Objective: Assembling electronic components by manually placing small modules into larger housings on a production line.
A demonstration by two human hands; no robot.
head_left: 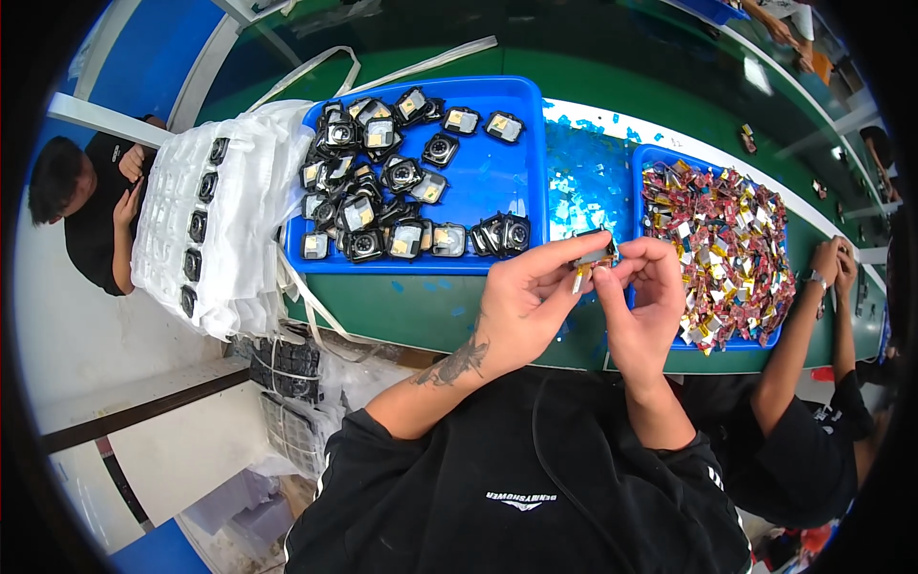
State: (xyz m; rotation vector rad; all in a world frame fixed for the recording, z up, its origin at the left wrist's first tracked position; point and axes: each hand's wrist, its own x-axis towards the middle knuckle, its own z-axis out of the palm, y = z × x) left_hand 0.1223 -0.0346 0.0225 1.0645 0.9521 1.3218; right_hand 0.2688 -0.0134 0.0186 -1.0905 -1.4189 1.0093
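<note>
Between my two hands, above the table's near edge, is a small dark watch case (pixel 595 245). My left hand (pixel 526 301) pinches it between thumb and fingers. The fingertips of my right hand (pixel 648 308) are closed at its right edge, on a small part with a yellowish piece (pixel 579 279) beside it; the fingers hide most of this part. To the left, a blue tray (pixel 492 201) holds many black watch cases (pixel 365 212), heaped mostly on its left side. A second blue tray (pixel 638 196) on the right is full of small red circuit boards (pixel 712 253) with yellow and silver pieces.
Scraps of blue film (pixel 580 177) lie between the trays on the green table (pixel 421 311). Stacked white plastic trays (pixel 172 196) with a row of watch cases stand at the left. White straps (pixel 421 65) lie behind. Co-workers' hands show at left (pixel 129 187) and right (pixel 834 265).
</note>
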